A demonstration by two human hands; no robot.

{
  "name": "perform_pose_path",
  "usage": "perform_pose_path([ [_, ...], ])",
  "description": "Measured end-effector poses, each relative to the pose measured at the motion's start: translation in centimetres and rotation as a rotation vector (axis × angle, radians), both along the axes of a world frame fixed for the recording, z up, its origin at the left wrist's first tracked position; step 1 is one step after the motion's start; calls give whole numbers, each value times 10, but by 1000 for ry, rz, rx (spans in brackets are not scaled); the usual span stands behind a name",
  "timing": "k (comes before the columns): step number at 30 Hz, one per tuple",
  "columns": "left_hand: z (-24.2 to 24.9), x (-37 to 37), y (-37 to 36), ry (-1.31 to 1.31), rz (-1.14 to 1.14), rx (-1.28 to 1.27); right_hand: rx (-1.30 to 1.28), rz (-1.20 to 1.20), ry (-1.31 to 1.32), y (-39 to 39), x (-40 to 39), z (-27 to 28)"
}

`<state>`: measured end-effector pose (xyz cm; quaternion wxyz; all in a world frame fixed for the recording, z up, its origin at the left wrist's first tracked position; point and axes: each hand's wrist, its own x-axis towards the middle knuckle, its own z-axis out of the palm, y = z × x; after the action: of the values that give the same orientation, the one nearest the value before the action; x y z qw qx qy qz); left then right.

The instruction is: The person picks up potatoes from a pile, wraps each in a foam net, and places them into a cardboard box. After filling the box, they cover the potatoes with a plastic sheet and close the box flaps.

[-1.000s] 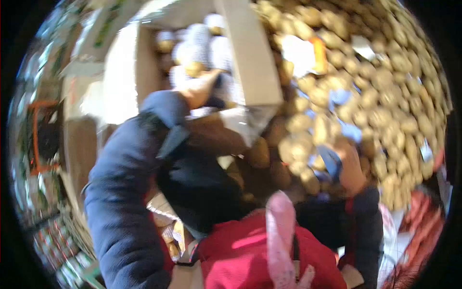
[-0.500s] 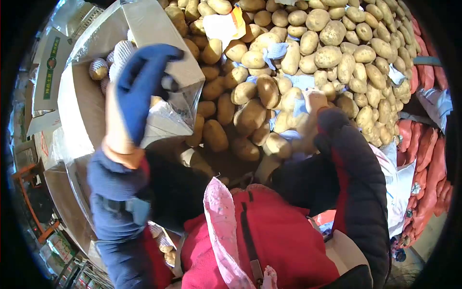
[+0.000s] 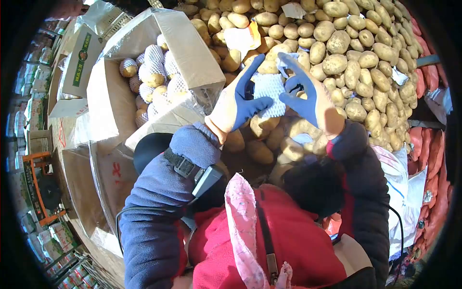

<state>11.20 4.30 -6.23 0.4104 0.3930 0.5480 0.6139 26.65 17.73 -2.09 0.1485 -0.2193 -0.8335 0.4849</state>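
Note:
My left hand [image 3: 246, 98], in a blue-palmed work glove, grips the left side of a pale blue foam net sleeve [image 3: 270, 91], its thumb lying over the net and its index finger stretched upward. On the other side, my right hand [image 3: 308, 94], in a matching glove, curls its thumb and fingers at the sleeve's right edge. Below the sleeve's lower end shows a potato [image 3: 261, 126]. Both hands are above the near side of a large heap of loose potatoes [image 3: 337, 43]. Glove fingers partly hide the sleeve's sides.
To the left stands an open cardboard box [image 3: 113, 96] with several net-sleeved potatoes [image 3: 153, 72] inside. Another green-labelled carton [image 3: 79, 62] is beyond it. Red mesh sacks [image 3: 433, 159] line the right side. A torn white-and-orange packet [image 3: 242, 38] lies on the heap.
My left hand has moved from over the box to the heap, and my right hand has come up to meet it. Both are now at a foam net sleeve. The view has shifted.

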Motion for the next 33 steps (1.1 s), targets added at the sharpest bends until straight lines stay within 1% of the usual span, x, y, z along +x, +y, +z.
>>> perform_pose_path([
  [1,3,0,0,-5,0,4,14,8,-9,0,0,1],
  [2,5,-1,-2,39,-22,-17,163,117,62,4,-1,-8],
  [3,5,0,-1,-15,-44,23,305,225,128,4,0,-15],
  [4,4,1,0,-70,-68,61,125,158,77,-2,0,0],
  [5,5,2,1,-126,-92,99,99,92,-16,3,-3,-6],
  [7,9,-9,3,-142,-162,-8,-45,101,118,8,-6,-6],
  [8,9,-8,4,-242,-131,-13,-37,81,109,12,-9,-10],
  [10,2,-6,5,-260,-91,1,-49,68,84,13,-14,-10],
  [12,-5,-6,6,-278,-46,11,-123,50,-60,17,-15,-13],
  [13,-5,-8,6,-244,-43,-24,-129,54,-64,22,-16,-18],
  [15,-11,-11,8,-212,-36,-66,198,193,68,31,-18,-28],
  [16,-14,-13,10,-235,-113,-142,251,213,113,33,-19,-25],
  [17,-16,-16,13,-256,-191,-216,247,215,115,33,-19,-27],
  [18,-18,-12,12,-339,-220,-215,-111,174,114,32,-17,-28],
  [19,-17,-9,11,-316,-257,-247,-233,164,107,32,-15,-26],
  [21,-16,-11,11,-402,-326,-330,-476,124,97,32,-11,-24],
  [22,-15,-12,12,-403,-329,-333,-607,65,80,34,-8,-26],
  [23,-15,-13,13,-356,-275,-330,-738,5,63,37,-6,-27],
  [24,-16,-14,14,-309,-220,-325,-548,83,129,43,-6,-39],
  [25,-18,-15,16,-311,-223,-327,-550,79,128,43,-5,-40],
  [26,-22,-17,17,-121,-105,-174,-650,44,147,43,-4,-41],
  [27,-24,-19,19,67,13,-19,-648,34,193,43,-4,-42],
  [28,-19,-26,22,83,66,-48,-645,24,238,43,-5,-43],
  [29,-15,-25,23,7,134,-61,-642,15,283,42,-7,-43],
  [30,-9,-26,22,24,122,-40,-652,29,178,47,-4,-35],
  [31,-2,-27,21,43,113,-18,-666,52,205,53,-1,-43],
  [32,4,-25,22,136,135,-5,-681,74,233,59,3,-50],
  [33,6,-26,22,133,133,-3,-697,97,260,65,6,-56],
])
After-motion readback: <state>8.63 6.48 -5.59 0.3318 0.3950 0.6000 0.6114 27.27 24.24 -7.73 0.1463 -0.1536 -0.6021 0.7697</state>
